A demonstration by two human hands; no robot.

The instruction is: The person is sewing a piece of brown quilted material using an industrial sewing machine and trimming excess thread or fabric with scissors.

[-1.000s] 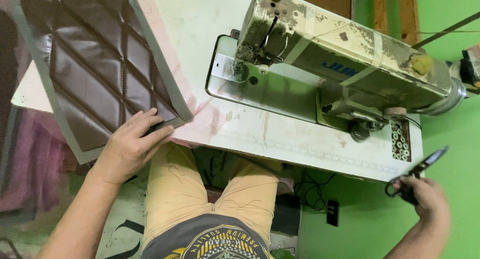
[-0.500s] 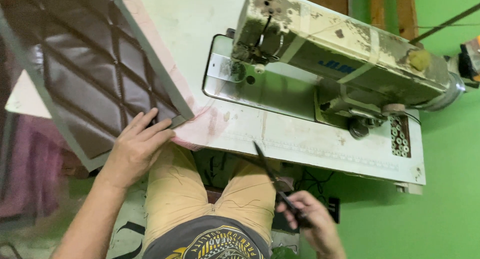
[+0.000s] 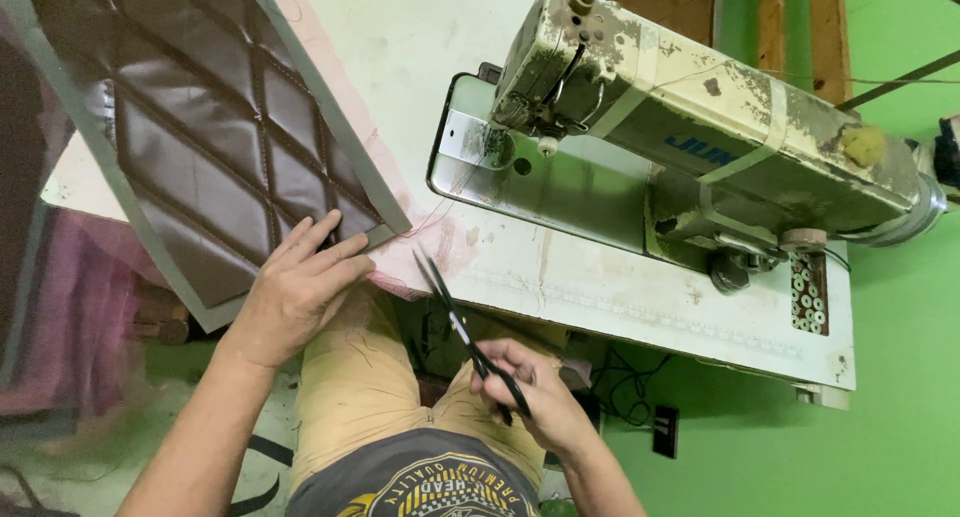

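My left hand (image 3: 295, 289) presses flat on the near corner of a brown quilted leather panel (image 3: 205, 147) with a grey border, lying on the white sewing table (image 3: 600, 287). My right hand (image 3: 530, 397) grips black scissors (image 3: 462, 327) by the handles above my lap, blades slightly apart and pointing up-left toward the panel's corner. A thin thread runs from that corner toward the worn cream sewing machine (image 3: 700, 127).
The machine's metal bed plate (image 3: 560, 182) lies under its head. Pink fabric (image 3: 70, 307) hangs at the left below the table. A perforated metal plate (image 3: 808, 292) sits near the table's right end. Cables and a plug (image 3: 660, 427) lie on the green floor.
My right hand has carried the scissors from the far right, past the table's front edge, up toward the panel's corner. The left hand has stayed on the panel.
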